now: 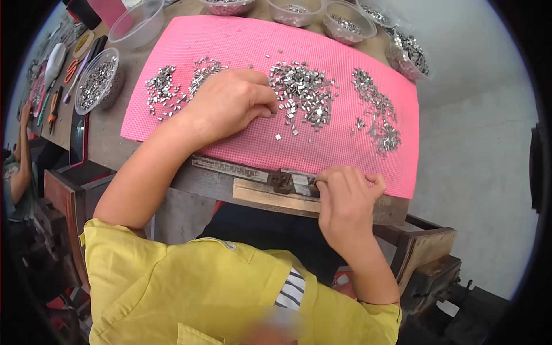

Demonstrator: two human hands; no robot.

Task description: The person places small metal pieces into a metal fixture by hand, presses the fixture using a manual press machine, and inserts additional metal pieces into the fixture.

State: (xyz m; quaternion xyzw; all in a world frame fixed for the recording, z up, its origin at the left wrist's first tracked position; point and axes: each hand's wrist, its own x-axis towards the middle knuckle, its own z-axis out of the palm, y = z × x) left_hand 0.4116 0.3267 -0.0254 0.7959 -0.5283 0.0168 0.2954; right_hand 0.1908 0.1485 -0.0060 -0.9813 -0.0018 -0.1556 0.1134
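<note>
My left hand (233, 106) hovers over the pink mat (230, 146), its thumb and fingertips pinched together beside the middle pile of small shiny metal pieces (305, 86). Whatever sits between those fingertips is too small to make out. Along the mat's near edge lies a long dark metal bar (230, 167) with pale strips and a blocky middle part. My right hand (348, 198) is closed around the bar's right end, fingers curled over it and hiding that part. Under the bar is a light wooden strip (270, 195).
More metal pieces lie in a left heap (164, 89) and a right heap of thin bits (379, 115). Plastic tubs of parts, such as one tub (98, 83), ring the mat. Orange scissors (72, 69) and a phone (79, 138) lie left. Another person's arm (23, 149) shows far left.
</note>
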